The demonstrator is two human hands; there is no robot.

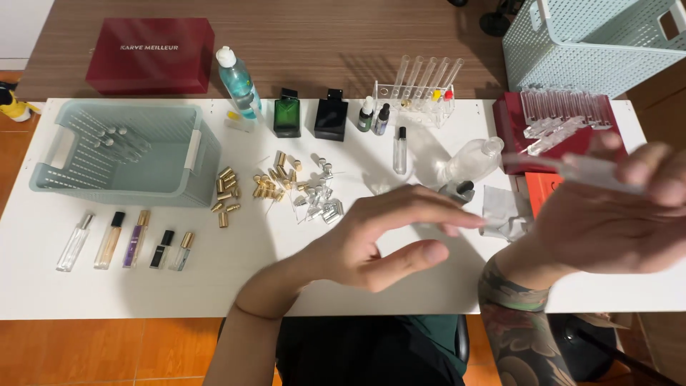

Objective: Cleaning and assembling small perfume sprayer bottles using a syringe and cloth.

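Observation:
My right hand (pixel 614 214) is raised at the right, blurred, with its fingers closed on a thin clear glass vial (pixel 564 167) held nearly level. My left hand (pixel 379 239) hovers open above the middle of the white table (pixel 43 286), palm sideways, fingers stretched toward the right and holding nothing. Just beyond its fingertips stands a small bottle with a black cap (pixel 459 190) next to a crumpled white tissue (pixel 504 214). A clear bottle (pixel 473 159) lies on its side behind them.
A teal basket (pixel 125 154) with vials stands at the left, several small spray bottles (pixel 125 239) in front of it. Gold caps (pixel 227 193) and silver sprayer parts (pixel 318 200) lie mid-table. Green (pixel 286 114) and black (pixel 331 116) perfume bottles, a test-tube rack (pixel 421 93), a red tray of vials (pixel 561 118).

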